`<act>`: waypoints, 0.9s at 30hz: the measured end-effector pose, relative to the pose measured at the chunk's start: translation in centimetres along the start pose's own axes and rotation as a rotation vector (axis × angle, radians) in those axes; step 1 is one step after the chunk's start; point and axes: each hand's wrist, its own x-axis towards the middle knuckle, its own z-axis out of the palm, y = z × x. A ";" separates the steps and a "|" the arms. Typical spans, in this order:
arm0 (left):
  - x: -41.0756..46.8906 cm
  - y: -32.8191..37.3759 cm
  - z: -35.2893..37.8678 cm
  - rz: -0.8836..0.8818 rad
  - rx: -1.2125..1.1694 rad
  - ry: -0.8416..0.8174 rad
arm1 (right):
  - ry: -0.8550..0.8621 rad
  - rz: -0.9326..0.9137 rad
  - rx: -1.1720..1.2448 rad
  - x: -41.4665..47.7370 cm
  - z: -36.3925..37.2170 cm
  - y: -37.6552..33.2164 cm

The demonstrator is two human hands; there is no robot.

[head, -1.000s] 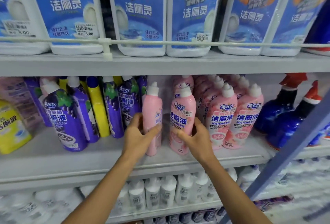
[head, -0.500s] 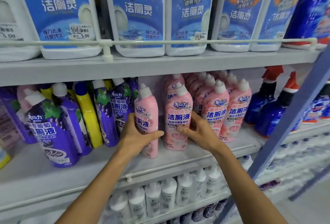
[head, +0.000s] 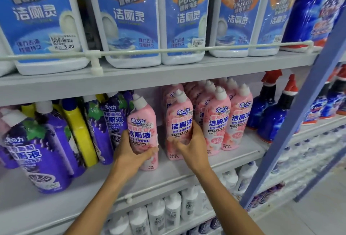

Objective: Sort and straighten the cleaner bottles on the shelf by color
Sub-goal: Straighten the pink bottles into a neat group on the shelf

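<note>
You are in the middle of gathering the pinks: your left hand is wrapped round the lower body of a stray pink bottle, thumb across the front under the label and fingers curled behind it, while your right hand grips the second pink bottle, thumb on its front and fingers tucked round the far side. The stray stands near the front of the middle shelf, just beside the purple bottles and apart from the pink row on the right; the second bottle sits touching or nearly touching that row. Both labels face you. The purple group looks unsorted, leaning at odd angles with a yellow bottle wedged among them, so that side probably waits for later. The next move seems to call for sliding the stray to the right until it closes the gap, keeping it upright and label forward, and holding the second bottle steady so the row behind does not topple. Watch the base as it slides; these tall narrow bottles likely tip easily. Leave the blue spray bottles further right alone.
</note>
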 end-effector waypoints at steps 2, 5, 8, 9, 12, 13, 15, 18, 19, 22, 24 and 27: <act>0.0 -0.3 0.2 0.025 0.001 0.024 | 0.101 0.033 -0.080 -1.5 1.2 -0.3; 0.0 -0.8 0.5 0.059 0.025 0.039 | 0.178 0.066 -0.150 -2.5 2.5 -1.0; -0.1 -0.8 0.5 0.077 0.033 0.042 | 0.192 0.064 -0.175 -1.3 3.2 -1.3; -0.1 -0.8 0.4 0.081 0.033 0.043 | 0.206 0.064 -0.174 -0.8 3.5 -1.4; -0.2 -0.8 0.5 0.083 0.023 0.049 | 0.241 0.107 -0.179 0.7 4.3 -1.5; -0.2 -0.9 0.5 0.080 0.022 0.055 | 0.239 0.120 -0.176 1.3 4.5 -1.7; -0.3 -1.0 0.6 0.082 0.029 0.064 | 0.220 0.163 -0.181 2.2 4.6 -2.1; -0.2 -1.0 0.6 0.081 0.020 0.062 | 0.219 0.178 -0.252 2.7 4.8 -2.4; -0.2 -1.0 0.6 0.081 0.014 0.060 | 0.225 0.175 -0.275 2.8 4.9 -2.4; -0.5 -0.9 0.6 0.079 -0.016 0.043 | 0.228 0.193 -0.302 2.8 4.9 -2.3; -0.6 -0.8 0.3 0.078 -0.032 0.021 | 0.232 0.188 -0.306 2.8 4.9 -2.3; -0.4 -1.5 -0.5 0.071 -0.065 -0.043 | 0.245 0.175 -0.290 2.6 4.9 -2.4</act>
